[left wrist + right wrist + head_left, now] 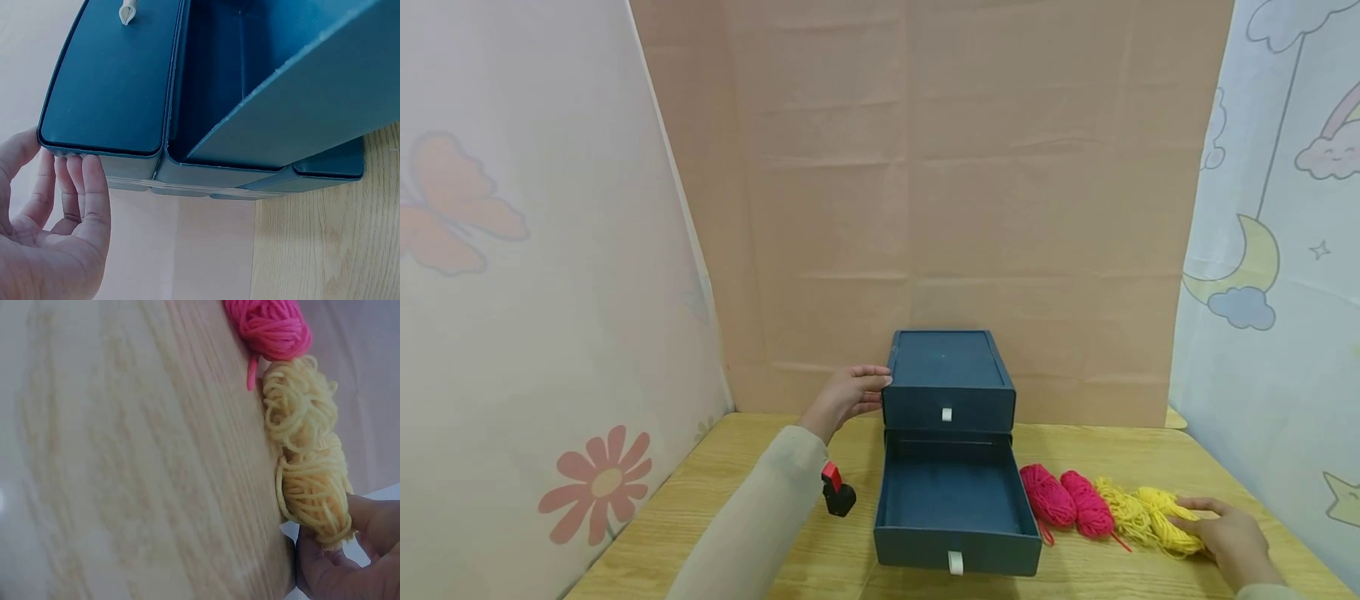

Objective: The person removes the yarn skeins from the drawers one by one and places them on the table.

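Note:
A dark blue drawer box (955,358) stands at the back of the table, its upper drawer (913,410) closed. The drawer (955,483) below is pulled out, with a bare floor. My left hand (850,393) rests against the box's upper left side, fingers fairly straight; the left wrist view shows the fingertips (94,165) touching that side. At the right, my right hand (1231,537) pinches the near end of a yellow yarn ball (315,494) between thumb and fingers. Another yellow yarn ball (300,403) and two pink yarn balls (1048,496) lie in a row beside it.
A small black and red object (837,492) sits on the wooden table (1075,575), left of the open drawer and near my left sleeve. A lower closed drawer (334,160) shows beneath the open one. Brown sheeting (820,250) hangs behind; patterned curtains (512,350) flank both sides.

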